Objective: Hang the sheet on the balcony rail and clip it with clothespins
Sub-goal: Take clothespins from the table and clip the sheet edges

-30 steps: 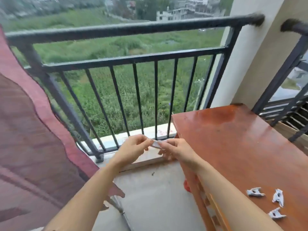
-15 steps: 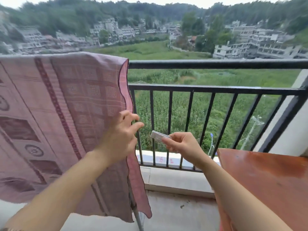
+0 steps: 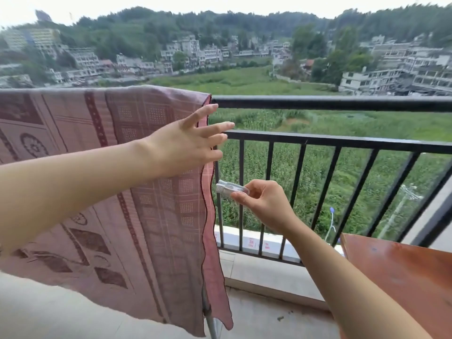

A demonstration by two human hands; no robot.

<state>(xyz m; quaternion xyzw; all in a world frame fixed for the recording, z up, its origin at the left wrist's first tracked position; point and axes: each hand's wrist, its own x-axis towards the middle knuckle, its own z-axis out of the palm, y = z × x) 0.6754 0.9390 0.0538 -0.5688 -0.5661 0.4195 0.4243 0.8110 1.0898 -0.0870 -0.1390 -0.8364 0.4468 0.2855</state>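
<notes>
Nearest, at 4 o'clock, the corner of a red-brown wooden table juts into view, its top glossy. Above it the right forearm runs up toward the centre, where the right hand pinches a white plastic clothespin between thumb and curled fingers. The clothespin's ribbed tip points toward 9 o'clock and lies just beside the hanging edge of the sheet; whether it touches the cloth cannot be told.

From 9 o'clock the left forearm reaches across. The left hand is held flat with its fingers straight and spread, holding nothing. It lies over the sheet's right edge, and its fingertips pass beyond that edge toward the bars. Contact with the cloth is unclear.

The sheet, dusty pink with woven squares and medallions, is draped over the black balcony rail and fills the view from 8 to 11 o'clock. From 12 to 3 o'clock the top rail is bare.

Past the bars lies a green field, then pale multi-storey buildings, then wooded hills at 12 o'clock.
</notes>
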